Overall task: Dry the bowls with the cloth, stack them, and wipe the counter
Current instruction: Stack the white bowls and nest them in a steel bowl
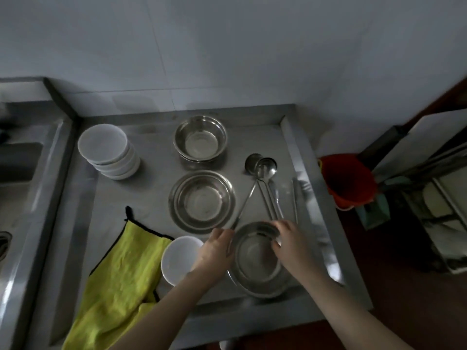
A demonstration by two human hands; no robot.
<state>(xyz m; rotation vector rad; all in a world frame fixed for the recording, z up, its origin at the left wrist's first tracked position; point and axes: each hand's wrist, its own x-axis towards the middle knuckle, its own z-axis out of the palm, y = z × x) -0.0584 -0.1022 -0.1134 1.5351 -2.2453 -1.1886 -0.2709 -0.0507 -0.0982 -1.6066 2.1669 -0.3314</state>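
Dim light and blur hide fine detail. The left hand covers the right edge of a white bowl, and the yellow cloth runs off the bottom edge at lower left. At lower centre, the left hand and the right hand hold a steel bowl, each grip clamped on its rim. Whether another dish lies beneath is unclear. It looks empty, as do the stacked white bowls at the tabletop's upper left.

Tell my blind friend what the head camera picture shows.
A left hand and right hand hold a round shiny steel bowl on a grey metal counter. Nearby: a yellow cloth, round white bowls, long steel ladles.
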